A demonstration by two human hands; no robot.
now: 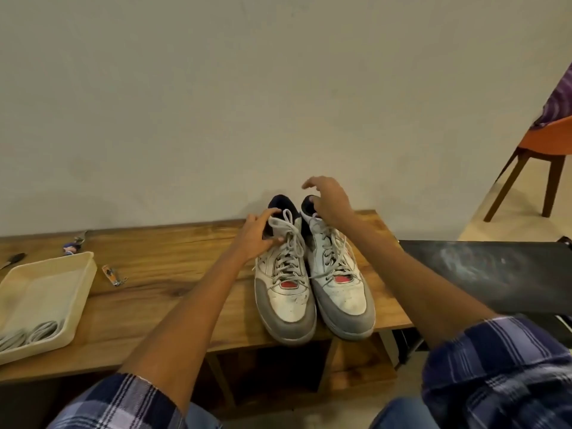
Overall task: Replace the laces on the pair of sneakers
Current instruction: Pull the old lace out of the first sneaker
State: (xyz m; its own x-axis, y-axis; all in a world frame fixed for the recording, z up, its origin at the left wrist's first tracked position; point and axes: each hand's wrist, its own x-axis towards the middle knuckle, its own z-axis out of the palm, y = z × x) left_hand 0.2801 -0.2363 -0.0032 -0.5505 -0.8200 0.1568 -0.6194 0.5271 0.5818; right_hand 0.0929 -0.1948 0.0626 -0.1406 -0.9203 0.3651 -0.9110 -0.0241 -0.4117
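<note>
— Sneakers? Where?

— Side by side on the wooden bench (161, 274), toes toward the camera, heels near the wall. Left sneaker (283, 292) and right sneaker (339, 283) touching along their inner sides, both fully threaded with old grey laces (289, 243).

— And the hands?

— Left hand (258, 235) against the collar of the left sneaker, fingers loosely curved along its side, thumb by the eyelets; probably steadying it. No firm clasp visible. Right hand (328, 201) above the right sneaker's opening, fingers spread and relaxed, gripping nothing.

— Why there?

— Likely because unlacing starts at the top, where the lace ends lie.

— Replacement laces?

— Pale coils (29, 334) in the near corner of the cream tray (80, 274), well apart to the left, seemingly kept ready for later. Nail clipper (114, 275) just beside the tray.

— Progress?

— Apparently the very start: nothing unthreaded yet.
</note>
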